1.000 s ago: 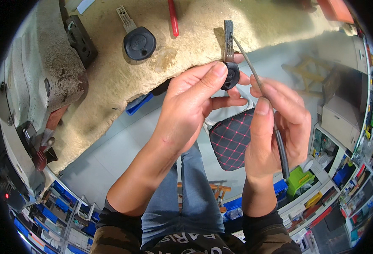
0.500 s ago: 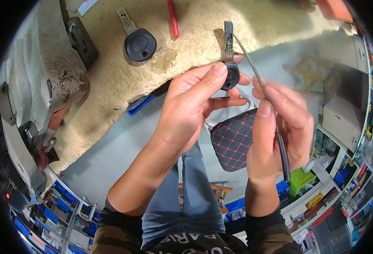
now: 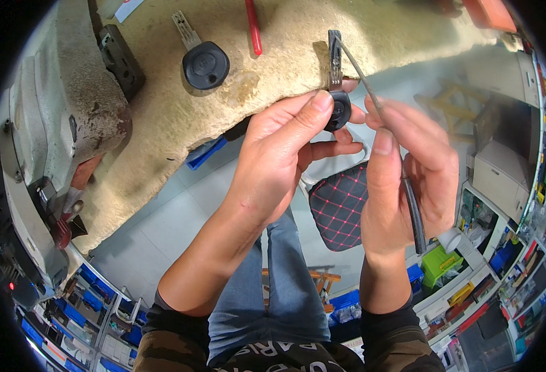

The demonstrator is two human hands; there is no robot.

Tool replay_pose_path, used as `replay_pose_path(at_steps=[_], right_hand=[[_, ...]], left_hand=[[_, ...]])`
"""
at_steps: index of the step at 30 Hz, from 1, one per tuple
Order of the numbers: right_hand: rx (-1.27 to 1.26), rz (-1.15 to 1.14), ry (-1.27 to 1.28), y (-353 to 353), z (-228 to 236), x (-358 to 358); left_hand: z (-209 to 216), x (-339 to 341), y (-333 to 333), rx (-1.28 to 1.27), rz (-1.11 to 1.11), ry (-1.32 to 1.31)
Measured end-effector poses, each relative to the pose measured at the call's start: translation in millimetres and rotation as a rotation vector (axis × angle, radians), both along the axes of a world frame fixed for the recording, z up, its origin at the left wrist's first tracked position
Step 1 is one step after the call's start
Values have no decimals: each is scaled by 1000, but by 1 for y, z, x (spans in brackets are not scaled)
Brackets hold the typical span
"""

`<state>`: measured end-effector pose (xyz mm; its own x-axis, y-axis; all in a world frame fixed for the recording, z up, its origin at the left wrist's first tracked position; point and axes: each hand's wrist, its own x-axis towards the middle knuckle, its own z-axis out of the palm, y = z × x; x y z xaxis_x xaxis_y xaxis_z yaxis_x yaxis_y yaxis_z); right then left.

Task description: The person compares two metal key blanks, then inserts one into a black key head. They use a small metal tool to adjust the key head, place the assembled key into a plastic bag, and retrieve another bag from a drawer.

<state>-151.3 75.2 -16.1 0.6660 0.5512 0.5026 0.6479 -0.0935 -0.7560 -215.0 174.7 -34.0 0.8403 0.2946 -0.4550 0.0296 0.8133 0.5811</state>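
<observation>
My left hand [image 3: 285, 136] pinches the round black head of a car key [image 3: 340, 111] between thumb and fingers. The key's flat dark blade points away from me over the worn bench edge, its grooves visible. In my right hand [image 3: 412, 167] is a slim needle file [image 3: 358, 71] with a black handle, gripped between thumb and fingers. The file slants up to the left, its tip at the upper part of the blade. Whether the tip presses on the metal I cannot tell. A second black-headed car key [image 3: 205, 66] lies on the bench, left of my hands.
The pale, rough-edged workbench [image 3: 155, 142] spans the far side. On it are a red rod [image 3: 253, 28] and an orange-red object [image 3: 490, 15]. A grey machine [image 3: 68, 99] stands at left. Below are a black quilted stool [image 3: 338, 208] and a green bin [image 3: 439, 265] beside shelves.
My right hand has shifted slightly up and left, bringing the file's tip from beside the key blade onto its upper part. My left hand and its key stay nearly still.
</observation>
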Motion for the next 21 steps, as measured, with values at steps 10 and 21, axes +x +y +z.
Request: replay_pose_path(at_steps=[10,21], right_hand=[[73,-96,67,-2,-4,-8],[56,-105,2,-4,-7,-12]], left_hand=[[-2,-3,2,22,-76,-34],[0,-2,1,11,-86,-34]])
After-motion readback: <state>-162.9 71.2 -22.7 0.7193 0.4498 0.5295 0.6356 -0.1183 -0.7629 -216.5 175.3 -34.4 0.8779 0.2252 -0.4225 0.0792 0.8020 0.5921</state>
